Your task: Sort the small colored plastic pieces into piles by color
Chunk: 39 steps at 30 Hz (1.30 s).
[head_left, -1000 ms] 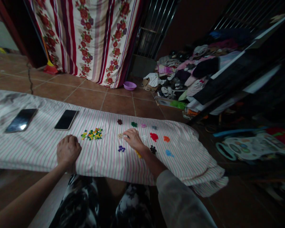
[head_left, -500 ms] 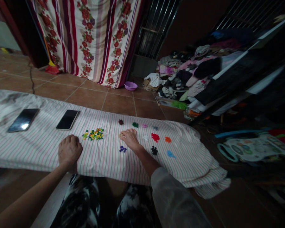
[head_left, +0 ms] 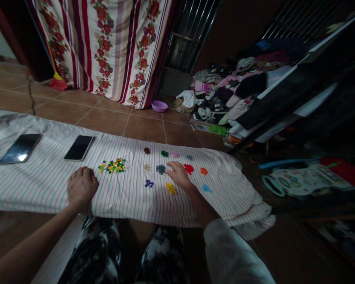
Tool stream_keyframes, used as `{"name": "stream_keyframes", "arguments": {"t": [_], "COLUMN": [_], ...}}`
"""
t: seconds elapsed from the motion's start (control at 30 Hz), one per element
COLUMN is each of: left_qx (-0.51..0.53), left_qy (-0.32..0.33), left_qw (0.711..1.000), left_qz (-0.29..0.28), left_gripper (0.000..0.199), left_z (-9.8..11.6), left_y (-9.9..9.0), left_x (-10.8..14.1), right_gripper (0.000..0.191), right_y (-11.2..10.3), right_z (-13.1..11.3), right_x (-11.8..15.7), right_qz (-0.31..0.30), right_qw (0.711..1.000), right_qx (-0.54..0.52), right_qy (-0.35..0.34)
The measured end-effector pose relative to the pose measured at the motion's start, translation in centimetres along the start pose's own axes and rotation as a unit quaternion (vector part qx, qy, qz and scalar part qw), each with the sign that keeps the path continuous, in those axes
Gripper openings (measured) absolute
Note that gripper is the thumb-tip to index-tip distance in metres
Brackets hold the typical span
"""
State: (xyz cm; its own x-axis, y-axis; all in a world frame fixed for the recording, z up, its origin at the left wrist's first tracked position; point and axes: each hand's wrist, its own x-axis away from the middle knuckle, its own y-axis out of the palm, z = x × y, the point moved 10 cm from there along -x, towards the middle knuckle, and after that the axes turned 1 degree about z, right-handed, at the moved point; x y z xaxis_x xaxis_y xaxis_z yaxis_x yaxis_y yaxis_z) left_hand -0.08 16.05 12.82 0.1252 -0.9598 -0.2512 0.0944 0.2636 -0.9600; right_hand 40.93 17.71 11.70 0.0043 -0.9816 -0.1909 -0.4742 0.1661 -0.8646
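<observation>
My right hand (head_left: pixel 179 173) is over the striped cloth with thumb and fingers apart, its tips beside a pile of dark grey small pieces (head_left: pixel 161 169). Just to its right lie red pieces (head_left: pixel 188 169), and below it yellow ones (head_left: pixel 170 188). Beige pieces (head_left: pixel 146 167) and purple pieces (head_left: pixel 149 184) lie further left. My left hand (head_left: pixel 83 185) rests on the cloth with its fingers curled in, and nothing shows in it. A mixed heap of green, yellow, white and orange pieces (head_left: pixel 112 165) is right of that hand.
Brown (head_left: pixel 147 150), dark green (head_left: pixel 164 154), pink (head_left: pixel 176 155), grey (head_left: pixel 189 157), orange (head_left: pixel 204 171) and light blue (head_left: pixel 207 188) piles lie around. Two phones (head_left: pixel 79 148) (head_left: pixel 20 148) lie at left on the striped cloth (head_left: pixel 130 201). A purple basin (head_left: pixel 159 105) stands on the floor.
My right hand has moved right, from the beige pieces to beside the dark grey pile, uncovering the beige, dark grey and yellow piles. My left hand stays in place; the view has shifted slightly.
</observation>
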Motion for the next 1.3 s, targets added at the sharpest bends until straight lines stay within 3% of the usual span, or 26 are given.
{"name": "stream_keyframes", "arguments": {"t": [0.13,0.23,0.33,0.5,0.8,1.07,1.2,1.3], "left_qx": [-0.007,-0.010,-0.014,-0.009,-0.014,0.001,-0.002,-0.006], "left_qy": [0.002,0.000,-0.002,0.000,0.006,-0.001,0.006,0.010], "left_qw": [1.000,1.000,1.000,1.000,1.000,1.000,1.000,1.000], "left_qz": [-0.005,-0.008,-0.001,0.006,0.005,0.005,0.007,0.007], "left_gripper": [0.029,0.027,0.026,0.027,0.026,0.026,0.026,0.026], "left_z": [0.2,0.0,-0.2,-0.3,0.0,0.1,0.2,0.3], "left_y": [-0.1,0.1,0.4,0.5,0.2,-0.1,-0.3,-0.3], "left_x": [0.0,-0.1,-0.2,-0.2,-0.2,-0.1,-0.1,0.0], "right_gripper": [0.050,0.055,0.051,0.026,0.018,0.020,0.019,0.024], "right_y": [2.2,3.2,3.8,4.3,4.3,3.8,2.8,0.8], "right_z": [-1.0,-2.2,-3.3,-4.3,-4.2,-4.5,-4.3,-2.0], "right_x": [0.6,0.2,-0.4,-1.3,-1.4,-1.1,-1.4,-1.7], "right_qz": [-0.053,-0.054,-0.045,-0.039,-0.022,-0.001,0.027,0.058], "right_qw": [0.998,0.996,0.995,0.995,0.996,0.989,0.986,0.990], "right_qx": [0.001,0.013,0.021,0.009,-0.004,-0.044,-0.074,-0.071], "right_qy": [-0.046,-0.071,-0.086,-0.095,-0.086,-0.138,-0.146,-0.103]}}
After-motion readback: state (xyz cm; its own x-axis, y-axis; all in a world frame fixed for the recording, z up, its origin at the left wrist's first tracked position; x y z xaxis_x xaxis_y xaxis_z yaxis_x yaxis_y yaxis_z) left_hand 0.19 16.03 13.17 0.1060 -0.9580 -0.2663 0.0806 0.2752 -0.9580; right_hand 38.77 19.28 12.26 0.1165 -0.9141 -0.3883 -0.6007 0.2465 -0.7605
